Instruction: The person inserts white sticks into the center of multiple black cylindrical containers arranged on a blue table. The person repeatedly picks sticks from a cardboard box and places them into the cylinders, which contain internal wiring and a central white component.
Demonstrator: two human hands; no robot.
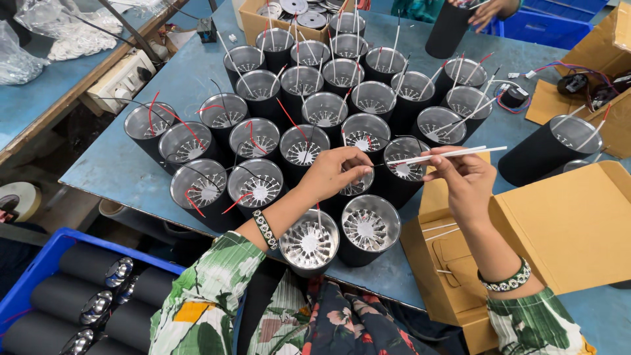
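- right now the left hand (335,172) hovers over the packed cluster of black cylindrical lamp housings (309,125) on the blue table (118,164), fingers curled, pinching the near end of a thin white sleeved wire (437,155).
- right hand (463,174) is closed in a pinch on the same white wire, which is held level between both hands, just above the housing with the finned reflector (406,159).
- risk: housings stand touching each other, so a wrist or sleeve brushing one could probably tip it or knock a neighbour.
- risk: upright white leads (394,49) and loose red wires (164,112) stick out everywhere; the held wire could snag them.
- risk: two front housings (309,242) sit close to the table's near edge, above the blue crate (39,263); a nudge might drop one.
- open cardboard box (565,223) by the right elbow holds more white wires (442,230); could be bumped.
- another person's hand (493,10) holds a black housing at the far edge, well apart.
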